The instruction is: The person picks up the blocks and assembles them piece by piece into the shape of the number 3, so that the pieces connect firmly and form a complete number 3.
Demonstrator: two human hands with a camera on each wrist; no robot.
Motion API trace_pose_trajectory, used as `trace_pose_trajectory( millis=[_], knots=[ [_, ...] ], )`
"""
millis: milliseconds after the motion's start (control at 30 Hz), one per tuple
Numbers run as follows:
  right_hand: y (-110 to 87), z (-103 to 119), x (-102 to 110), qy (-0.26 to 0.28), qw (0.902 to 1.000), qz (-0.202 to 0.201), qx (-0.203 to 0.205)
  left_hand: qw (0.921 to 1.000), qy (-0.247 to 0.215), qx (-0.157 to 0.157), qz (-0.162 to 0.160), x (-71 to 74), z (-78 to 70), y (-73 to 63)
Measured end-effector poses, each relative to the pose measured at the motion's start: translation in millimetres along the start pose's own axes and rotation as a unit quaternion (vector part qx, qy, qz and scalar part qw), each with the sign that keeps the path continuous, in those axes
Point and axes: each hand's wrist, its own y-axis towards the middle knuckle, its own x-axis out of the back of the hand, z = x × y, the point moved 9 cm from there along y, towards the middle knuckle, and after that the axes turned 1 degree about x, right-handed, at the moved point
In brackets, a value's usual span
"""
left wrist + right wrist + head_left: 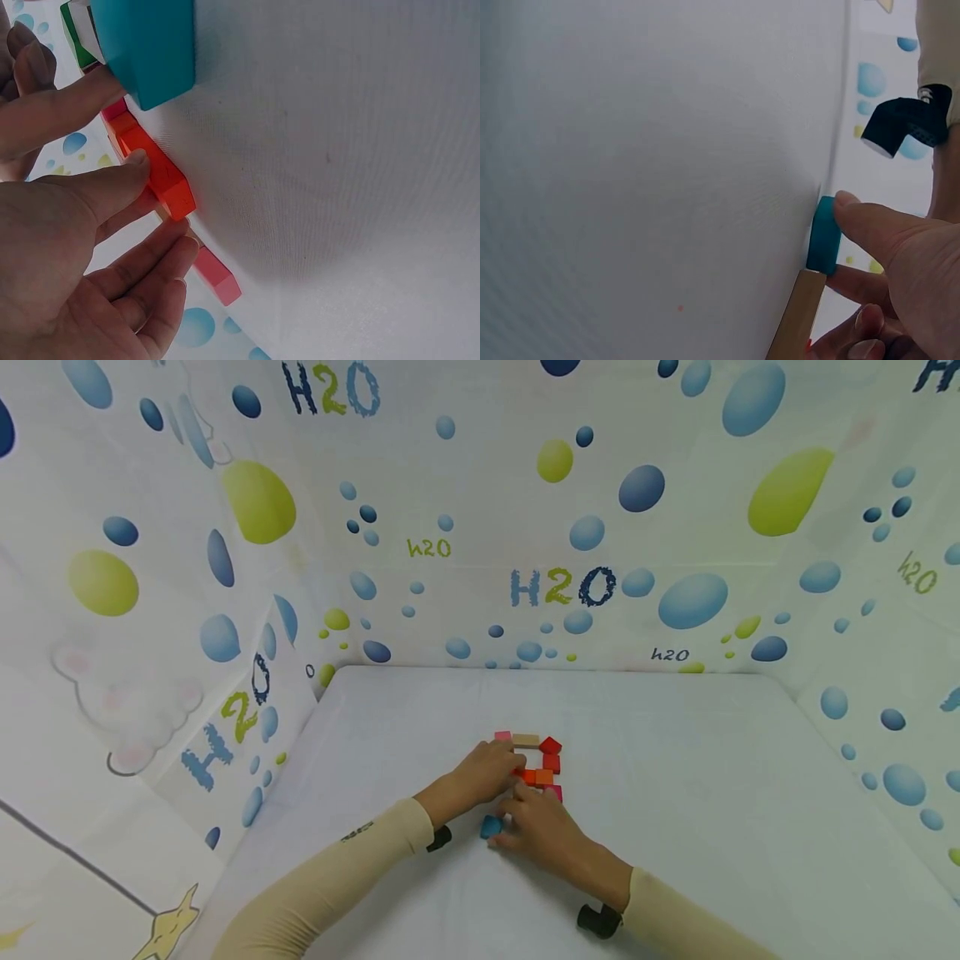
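Note:
My left hand (483,772) pinches an orange-red block (161,176) at the near left of a small ring of blocks, thumb on one face and fingertips by its end. Beside it, my right hand (540,831) grips a teal block (825,235) between thumb and finger, closer to me than the ring. A natural wooden block (798,313) lies beside the teal one in the right wrist view. The ring also has a pink block (503,737), a tan block (526,741), red blocks (551,764) and an orange block (543,777). My hands cover part of it.
A white cloth (675,793) covers the table, which meets printed curtain walls (480,485) at the back and sides. A green block (75,36) shows near the right hand in the left wrist view. Each wrist wears a dark camera (598,921).

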Motion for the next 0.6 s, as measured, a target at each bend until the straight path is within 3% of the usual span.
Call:
trace_pose_trajectory(
  millis=[600],
  knots=[
    [0.5, -12.7, 0.7, 0.019, 0.9997, -0.015, -0.009, 0.9999, -0.015, 0.004, -0.004, -0.8, 1.7, -0.4]
  ],
)
